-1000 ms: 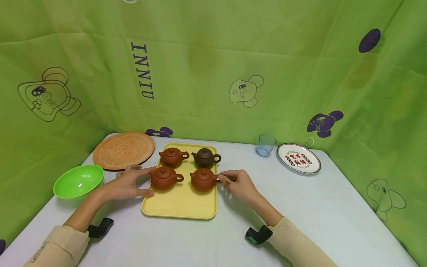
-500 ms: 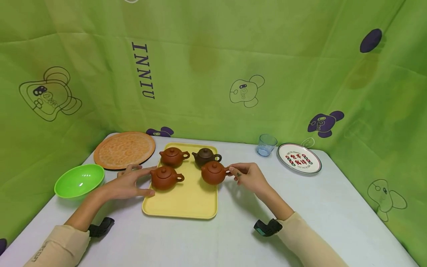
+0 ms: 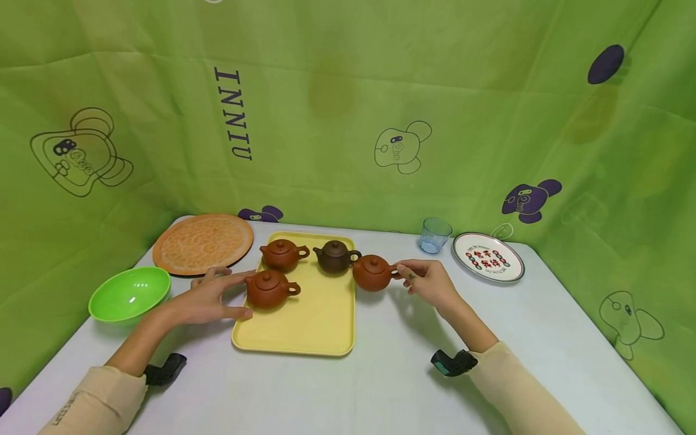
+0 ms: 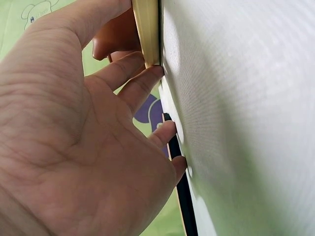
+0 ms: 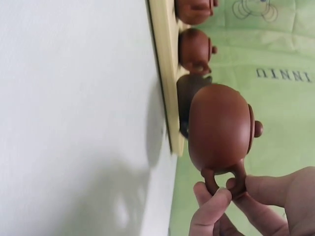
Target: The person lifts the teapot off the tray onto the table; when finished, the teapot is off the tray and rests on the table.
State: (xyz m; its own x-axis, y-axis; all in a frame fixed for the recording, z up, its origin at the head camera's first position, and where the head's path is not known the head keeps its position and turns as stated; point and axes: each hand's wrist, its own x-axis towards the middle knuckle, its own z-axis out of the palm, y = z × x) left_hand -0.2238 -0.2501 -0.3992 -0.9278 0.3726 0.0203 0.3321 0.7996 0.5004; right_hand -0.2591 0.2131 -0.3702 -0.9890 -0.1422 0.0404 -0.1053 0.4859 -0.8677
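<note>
Left hand (image 3: 209,299) lies flat with fingers spread; right hand (image 3: 429,281) is raised, fingertips in a pinching grip.

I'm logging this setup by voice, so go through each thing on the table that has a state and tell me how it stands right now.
Red-brown teapot: lid on, held by its handle in the right hand, past the tray's right edge.
Front-left teapot: lid on, upright on the yellow tray, left hand touching it.
Back-left teapot: lid on, upright on tray.
Dark brown teapot: lid on, upright on tray.
Green bowl: upright, nothing visible inside.
Blue glass: upright.
</note>
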